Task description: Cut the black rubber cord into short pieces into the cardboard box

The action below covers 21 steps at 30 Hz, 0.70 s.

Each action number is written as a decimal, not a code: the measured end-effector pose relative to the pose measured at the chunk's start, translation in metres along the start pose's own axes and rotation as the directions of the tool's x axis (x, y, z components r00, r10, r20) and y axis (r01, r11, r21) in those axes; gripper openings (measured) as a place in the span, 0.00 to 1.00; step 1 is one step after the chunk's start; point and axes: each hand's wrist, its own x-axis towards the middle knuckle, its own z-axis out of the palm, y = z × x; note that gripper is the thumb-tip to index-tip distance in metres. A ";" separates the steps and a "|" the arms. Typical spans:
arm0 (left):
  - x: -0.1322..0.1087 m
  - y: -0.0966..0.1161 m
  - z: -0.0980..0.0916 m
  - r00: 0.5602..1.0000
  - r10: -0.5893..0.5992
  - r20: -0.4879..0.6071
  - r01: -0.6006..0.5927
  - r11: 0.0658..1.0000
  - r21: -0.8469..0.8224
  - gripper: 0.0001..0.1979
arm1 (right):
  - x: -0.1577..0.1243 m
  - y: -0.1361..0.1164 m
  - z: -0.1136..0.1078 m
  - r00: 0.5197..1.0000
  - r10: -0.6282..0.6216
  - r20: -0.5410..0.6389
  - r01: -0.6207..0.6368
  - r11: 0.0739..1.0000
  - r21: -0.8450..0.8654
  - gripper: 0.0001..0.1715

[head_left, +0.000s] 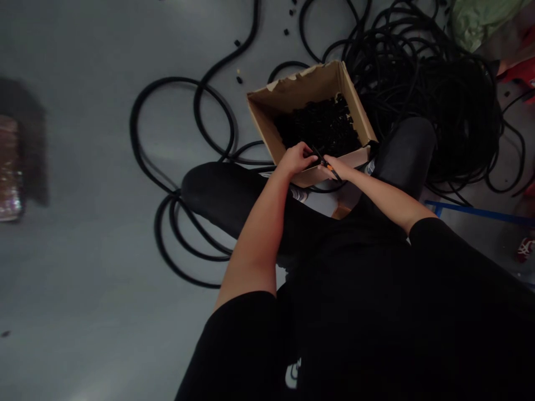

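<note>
My right hand (334, 166) is closed around scissors (330, 167) with black and orange handles; their dark blades point up and left over the box's near edge. My left hand (297, 159) is beside them, its fingers bent and pinched on a short dark length that looks like black rubber hose (310, 156). Both hands are over the near rim of an open cardboard box (273, 136). Inside it is a heap of small cut black pieces (317, 125). The exact contact between blades and hose is too small and dark to make out.
A large tangle of black hose (443, 100) is piled right of the box, with loose loops (134, 122) on the grey floor to the left. My bent knees (209, 186) flank the box. A green bag (476, 22) and a blue bar (485, 211) are at right.
</note>
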 end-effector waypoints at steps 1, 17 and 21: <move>-0.002 0.002 -0.002 1.000 -0.014 -0.002 0.014 0.999 0.030 0.19 | 0.000 -0.001 -0.002 1.000 0.000 -0.027 0.000 1.000 -0.004 0.15; 0.002 -0.007 -0.004 0.980 0.118 0.157 -0.126 0.991 0.038 0.17 | 0.007 0.006 -0.014 0.999 -0.036 -0.024 0.037 0.998 0.050 0.22; 0.002 -0.004 -0.006 0.993 0.056 0.107 -0.065 0.994 0.083 0.16 | 0.005 -0.004 -0.022 0.996 0.030 -0.090 -0.029 1.000 0.012 0.23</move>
